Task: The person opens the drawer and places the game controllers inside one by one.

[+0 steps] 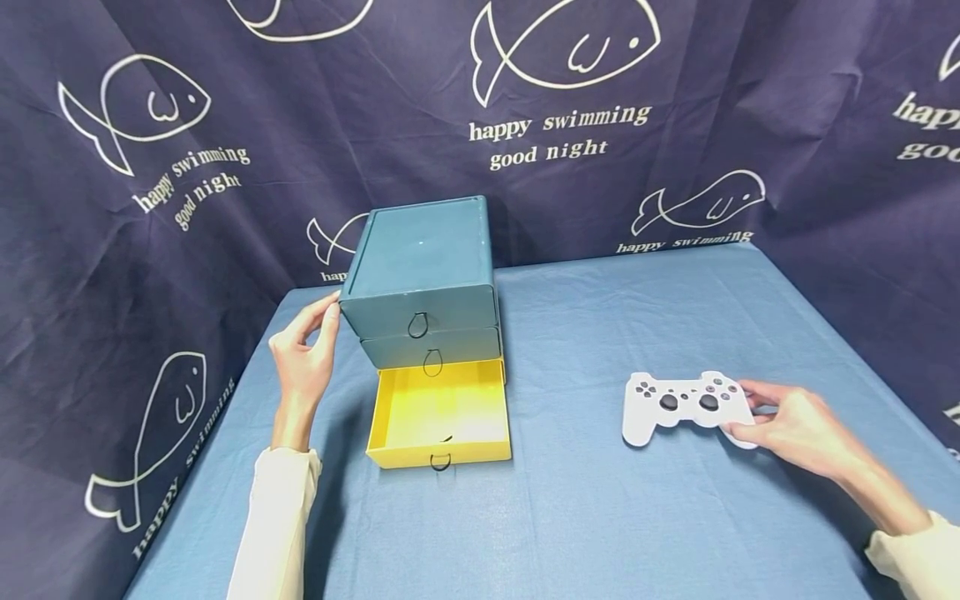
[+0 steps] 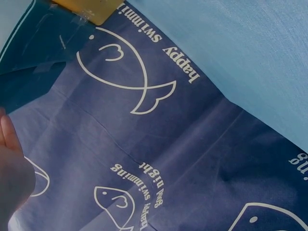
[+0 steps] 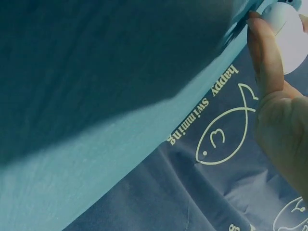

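On the table's left half stands a stack of drawers (image 1: pixel 423 250), blue-green above and yellow at the bottom. Its yellow drawer (image 1: pixel 442 404) is pulled out, with a black loop on its front and only a small dark mark visible inside. My left hand (image 1: pixel 306 350) touches the upper left front corner of the stack; in the left wrist view, the fingers (image 2: pixel 8 134) lie fairly straight near its side. Over at the right, my right hand (image 1: pixel 798 429) grips a white game controller (image 1: pixel 686 400) by its right end, between thumb and fingers. The controller's buttons and two black sticks face up.
A blue cloth (image 1: pixel 585 500) covers the table. Dark blue curtains (image 1: pixel 570 192) with white fish drawings and lettering hang behind it and along both sides. The two blue-green drawers above the yellow one are closed, each with a black loop (image 1: pixel 418 325).
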Action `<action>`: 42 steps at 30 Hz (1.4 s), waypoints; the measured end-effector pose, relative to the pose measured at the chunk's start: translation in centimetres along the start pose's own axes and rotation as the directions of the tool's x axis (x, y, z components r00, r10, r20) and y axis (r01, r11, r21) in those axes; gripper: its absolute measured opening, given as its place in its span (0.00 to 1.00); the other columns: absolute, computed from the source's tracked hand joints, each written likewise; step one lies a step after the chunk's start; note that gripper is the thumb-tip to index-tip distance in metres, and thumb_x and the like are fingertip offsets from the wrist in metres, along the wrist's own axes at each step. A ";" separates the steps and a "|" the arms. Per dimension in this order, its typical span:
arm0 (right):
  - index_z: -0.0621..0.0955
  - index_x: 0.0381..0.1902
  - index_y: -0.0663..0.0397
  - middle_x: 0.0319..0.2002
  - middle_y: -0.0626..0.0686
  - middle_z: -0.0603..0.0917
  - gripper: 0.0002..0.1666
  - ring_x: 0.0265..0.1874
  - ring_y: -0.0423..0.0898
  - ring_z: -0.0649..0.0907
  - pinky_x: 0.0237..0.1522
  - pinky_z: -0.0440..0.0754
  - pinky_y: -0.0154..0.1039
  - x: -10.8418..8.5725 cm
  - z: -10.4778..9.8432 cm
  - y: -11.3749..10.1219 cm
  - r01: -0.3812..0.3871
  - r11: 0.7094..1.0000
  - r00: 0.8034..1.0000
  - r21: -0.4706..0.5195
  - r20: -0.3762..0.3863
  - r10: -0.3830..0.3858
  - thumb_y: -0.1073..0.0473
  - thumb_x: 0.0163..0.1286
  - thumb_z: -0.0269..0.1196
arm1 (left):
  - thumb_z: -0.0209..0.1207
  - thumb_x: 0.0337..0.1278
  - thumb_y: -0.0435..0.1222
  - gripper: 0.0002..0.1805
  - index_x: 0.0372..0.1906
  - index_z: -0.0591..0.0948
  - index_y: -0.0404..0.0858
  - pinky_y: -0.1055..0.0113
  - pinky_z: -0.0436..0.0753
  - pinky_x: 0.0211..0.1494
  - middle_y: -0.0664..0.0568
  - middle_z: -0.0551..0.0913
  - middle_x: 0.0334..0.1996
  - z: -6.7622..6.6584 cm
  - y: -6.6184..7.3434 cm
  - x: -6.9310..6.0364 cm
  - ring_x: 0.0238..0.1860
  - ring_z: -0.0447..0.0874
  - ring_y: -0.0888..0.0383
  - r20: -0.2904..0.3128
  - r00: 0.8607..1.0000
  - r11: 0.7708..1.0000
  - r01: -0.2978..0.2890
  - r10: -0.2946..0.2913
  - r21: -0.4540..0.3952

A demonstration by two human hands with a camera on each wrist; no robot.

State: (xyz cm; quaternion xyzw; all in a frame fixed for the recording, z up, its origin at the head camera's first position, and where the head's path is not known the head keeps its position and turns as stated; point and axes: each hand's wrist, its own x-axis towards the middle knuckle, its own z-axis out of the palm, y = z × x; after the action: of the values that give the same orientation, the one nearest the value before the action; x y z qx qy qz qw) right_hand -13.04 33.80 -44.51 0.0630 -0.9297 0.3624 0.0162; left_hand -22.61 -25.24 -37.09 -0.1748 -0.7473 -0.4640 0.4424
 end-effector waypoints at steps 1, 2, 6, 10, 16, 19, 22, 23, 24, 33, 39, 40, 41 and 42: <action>0.76 0.64 0.74 0.41 0.60 0.86 0.41 0.28 0.32 0.84 0.27 0.76 0.31 0.0 0.1 -0.1 -0.001 1.000 1.000 -0.002 -0.003 0.001 0.58 0.58 0.77 | 0.61 0.62 0.18 0.13 0.50 0.87 0.24 0.77 0.79 0.51 0.34 0.89 0.43 0.0 0.0 0.0 0.44 0.86 0.74 0.001 1.000 1.000 0.003 -0.003 0.000; 0.76 0.64 0.74 0.41 0.60 0.86 0.41 0.28 0.32 0.84 0.27 0.76 0.31 0.0 0.1 -0.2 -0.003 1.000 1.000 -0.005 -0.004 0.003 0.58 0.58 0.77 | 0.62 0.62 0.18 0.13 0.50 0.87 0.25 0.76 0.79 0.51 0.35 0.89 0.43 0.0 0.0 0.0 0.44 0.87 0.73 0.002 1.000 1.000 0.006 -0.006 0.000; 0.76 0.64 0.74 0.41 0.59 0.86 0.42 0.29 0.32 0.84 0.27 0.75 0.31 0.0 0.4 -0.6 -0.007 1.000 1.000 -0.019 -0.016 0.007 0.57 0.58 0.78 | 0.63 0.62 0.20 0.14 0.51 0.88 0.29 0.76 0.80 0.51 0.38 0.90 0.43 -0.2 0.0 0.0 0.44 0.88 0.70 0.008 1.000 1.000 0.014 -0.013 -0.005; 0.76 0.64 0.74 0.41 0.60 0.86 0.42 0.29 0.31 0.84 0.27 0.76 0.31 0.1 0.7 -1.0 -0.012 1.000 1.000 -0.007 -0.017 0.012 0.58 0.57 0.77 | 0.63 0.62 0.20 0.14 0.51 0.88 0.29 0.75 0.80 0.51 0.38 0.90 0.44 -0.2 -0.3 0.0 0.44 0.87 0.72 0.008 1.000 1.000 0.011 -0.011 -0.010; 0.74 0.65 0.75 0.42 0.61 0.86 0.42 0.29 0.32 0.84 0.26 0.77 0.33 0.2 1.5 -1.8 -0.016 1.000 1.000 0.016 -0.014 0.016 0.59 0.58 0.77 | 0.62 0.62 0.19 0.13 0.50 0.87 0.25 0.77 0.79 0.52 0.35 0.89 0.43 -0.1 -0.1 0.0 0.43 0.86 0.75 0.004 1.000 1.000 0.011 -0.011 0.005; 0.74 0.66 0.75 0.42 0.61 0.86 0.42 0.29 0.32 0.84 0.25 0.78 0.34 0.3 1.8 -2.4 -0.017 0.999 1.000 0.028 -0.015 0.017 0.60 0.59 0.76 | 0.61 0.62 0.18 0.13 0.50 0.87 0.25 0.77 0.79 0.52 0.34 0.89 0.43 -0.1 0.0 0.0 0.43 0.85 0.77 0.008 1.000 1.000 0.014 -0.014 0.014; 0.74 0.66 0.75 0.43 0.62 0.86 0.42 0.30 0.34 0.85 0.25 0.79 0.34 0.4 2.1 -3.0 -0.019 0.999 1.000 0.042 -0.008 0.019 0.59 0.59 0.76 | 0.62 0.62 0.18 0.13 0.50 0.87 0.25 0.77 0.79 0.52 0.35 0.89 0.43 -0.1 0.0 0.0 0.44 0.85 0.77 0.012 1.000 1.000 0.014 -0.014 0.025; 0.74 0.66 0.75 0.44 0.62 0.86 0.42 0.30 0.34 0.85 0.26 0.79 0.34 0.4 2.2 -3.2 -0.020 0.999 1.000 0.048 -0.009 0.021 0.59 0.59 0.76 | 0.62 0.62 0.18 0.13 0.50 0.87 0.26 0.77 0.79 0.52 0.35 0.89 0.43 -0.1 -0.1 0.1 0.44 0.85 0.77 0.012 1.000 1.000 0.013 -0.013 0.026; 0.73 0.66 0.76 0.45 0.64 0.86 0.42 0.31 0.34 0.85 0.26 0.79 0.34 0.5 2.3 -3.3 -0.020 0.998 1.000 0.056 -0.007 0.021 0.59 0.59 0.76 | 0.62 0.62 0.18 0.13 0.50 0.87 0.26 0.77 0.79 0.52 0.35 0.89 0.43 -0.1 0.0 0.1 0.44 0.85 0.77 0.012 1.000 1.000 0.012 -0.013 0.028; 0.72 0.67 0.77 0.48 0.65 0.85 0.44 0.32 0.35 0.86 0.27 0.81 0.34 1.0 3.1 -4.9 -0.009 0.995 1.000 0.099 -0.010 0.010 0.60 0.59 0.76 | 0.62 0.62 0.19 0.13 0.50 0.87 0.26 0.76 0.79 0.53 0.36 0.89 0.44 -0.2 -0.1 0.1 0.44 0.85 0.76 0.013 1.000 1.000 0.008 -0.008 0.020; 0.72 0.67 0.77 0.47 0.65 0.85 0.42 0.32 0.39 0.88 0.28 0.82 0.35 1.5 3.6 -6.0 0.008 0.992 1.000 0.129 0.000 -0.008 0.62 0.59 0.75 | 0.64 0.64 0.21 0.13 0.51 0.88 0.30 0.75 0.80 0.53 0.40 0.90 0.45 -0.3 0.1 0.1 0.45 0.87 0.73 0.022 1.000 1.000 0.015 -0.015 0.014; 0.72 0.67 0.77 0.46 0.65 0.85 0.42 0.32 0.40 0.88 0.28 0.82 0.35 1.6 3.7 -6.2 0.011 0.991 1.000 0.135 0.000 -0.012 0.62 0.59 0.75 | 0.64 0.64 0.22 0.13 0.52 0.88 0.30 0.75 0.80 0.53 0.40 0.90 0.45 -0.3 0.1 0.1 0.45 0.87 0.73 0.025 1.000 1.000 0.016 -0.017 0.015; 0.72 0.67 0.77 0.46 0.65 0.85 0.42 0.33 0.40 0.88 0.28 0.82 0.35 1.7 3.8 -6.4 0.013 0.990 1.000 0.141 0.001 -0.013 0.62 0.59 0.75 | 0.64 0.64 0.23 0.13 0.52 0.88 0.30 0.74 0.80 0.54 0.40 0.90 0.45 -0.3 0.1 0.1 0.45 0.87 0.72 0.026 0.999 1.000 0.019 -0.019 0.016; 0.72 0.67 0.77 0.46 0.65 0.85 0.42 0.33 0.40 0.88 0.28 0.82 0.35 1.8 3.8 -6.6 0.014 0.989 1.000 0.149 0.002 -0.014 0.62 0.59 0.75 | 0.64 0.65 0.23 0.13 0.52 0.88 0.30 0.74 0.80 0.54 0.40 0.90 0.45 -0.3 0.2 0.0 0.45 0.87 0.72 0.028 0.999 1.000 0.019 -0.020 0.018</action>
State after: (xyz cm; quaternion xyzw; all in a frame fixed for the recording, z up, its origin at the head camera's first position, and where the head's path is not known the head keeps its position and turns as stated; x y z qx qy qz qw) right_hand -13.90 26.20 -42.77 0.0711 -0.8997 0.4305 0.0125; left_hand -22.36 -25.44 -36.90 -0.1703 -0.7593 -0.4591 0.4287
